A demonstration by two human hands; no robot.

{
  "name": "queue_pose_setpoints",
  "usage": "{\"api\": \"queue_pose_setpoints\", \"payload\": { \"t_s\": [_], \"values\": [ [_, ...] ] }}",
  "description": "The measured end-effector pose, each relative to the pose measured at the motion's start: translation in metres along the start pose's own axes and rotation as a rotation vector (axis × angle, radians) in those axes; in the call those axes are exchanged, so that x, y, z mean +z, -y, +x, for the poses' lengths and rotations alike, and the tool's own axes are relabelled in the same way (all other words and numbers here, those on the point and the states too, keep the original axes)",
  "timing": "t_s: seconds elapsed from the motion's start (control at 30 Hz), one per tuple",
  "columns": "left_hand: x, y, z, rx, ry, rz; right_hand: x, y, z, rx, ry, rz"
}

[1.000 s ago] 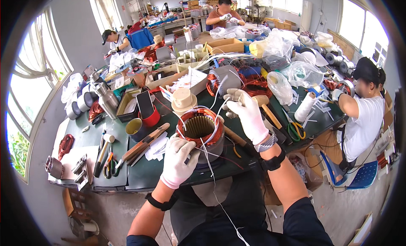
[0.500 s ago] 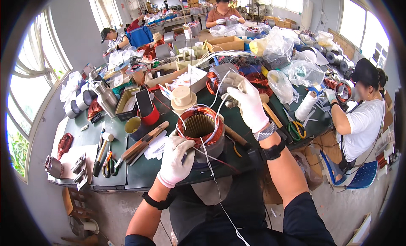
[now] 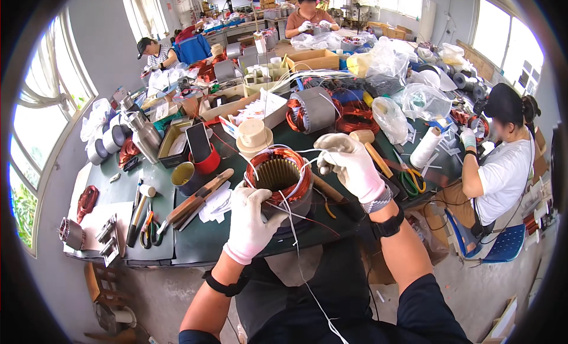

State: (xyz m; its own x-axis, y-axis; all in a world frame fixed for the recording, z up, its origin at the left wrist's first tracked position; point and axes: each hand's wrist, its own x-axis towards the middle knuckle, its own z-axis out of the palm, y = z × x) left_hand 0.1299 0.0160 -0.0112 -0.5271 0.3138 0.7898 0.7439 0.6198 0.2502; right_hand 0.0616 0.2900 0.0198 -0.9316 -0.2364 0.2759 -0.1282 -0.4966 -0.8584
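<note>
In front of me a motor stator [image 3: 303, 200] stands upright on the dark green bench top, its ring of copper windings [image 3: 299, 162] facing up and laced with white cord. My left hand [image 3: 249, 224], in a white glove, grips the stator's near left side, fingers at the coil rim and thumb lower down. To the right of the stator my gloved right hand [image 3: 350, 166] pinches a white cord [image 3: 313, 150] that runs to the windings. Another length of this cord [image 3: 299, 261] hangs from the stator's front over my lap.
Left lie scissors [image 3: 149, 230], a mallet [image 3: 142, 209] and wooden sticks [image 3: 198, 197]. Behind stand a phone [image 3: 199, 141], a cream plastic former [image 3: 253, 137] and another stator [image 3: 313, 110]. Right are green-and-yellow scissors [image 3: 412, 181], a thread cone [image 3: 425, 147] and a co-worker [image 3: 503, 166].
My right hand has come down and nearer the stator, drawing the cord lower. My left hand has turned slightly on the stator's side, its thumb now further out.
</note>
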Motion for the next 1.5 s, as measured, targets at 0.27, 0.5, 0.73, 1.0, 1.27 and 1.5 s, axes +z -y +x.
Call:
{"api": "queue_pose_setpoints", "payload": {
  "t_s": [0.27,0.5,0.73,1.0,1.27,1.5],
  "values": [
    [0.006,-0.005,-0.001,-0.090,-0.007,-0.013,-0.005,-0.003,-0.008,-0.035,-0.048,0.001],
    [0.006,-0.004,-0.002,-0.079,-0.013,0.024,0.019,0.004,-0.025,-0.384,0.159,-0.805],
    [0.005,-0.002,0.000,-0.045,0.002,0.008,0.035,0.001,-0.036,-0.501,0.153,-1.048],
    [-0.008,-0.007,0.008,-0.037,0.064,0.007,0.038,0.004,-0.033,-0.787,0.300,-1.287],
    [-0.004,-0.013,0.010,-0.157,0.108,-0.003,0.021,0.024,-0.039,-0.661,0.278,-1.363],
    [-0.004,-0.011,0.008,-0.094,0.081,-0.014,0.011,0.036,-0.037,-0.681,0.200,-1.545]
  ]
}}
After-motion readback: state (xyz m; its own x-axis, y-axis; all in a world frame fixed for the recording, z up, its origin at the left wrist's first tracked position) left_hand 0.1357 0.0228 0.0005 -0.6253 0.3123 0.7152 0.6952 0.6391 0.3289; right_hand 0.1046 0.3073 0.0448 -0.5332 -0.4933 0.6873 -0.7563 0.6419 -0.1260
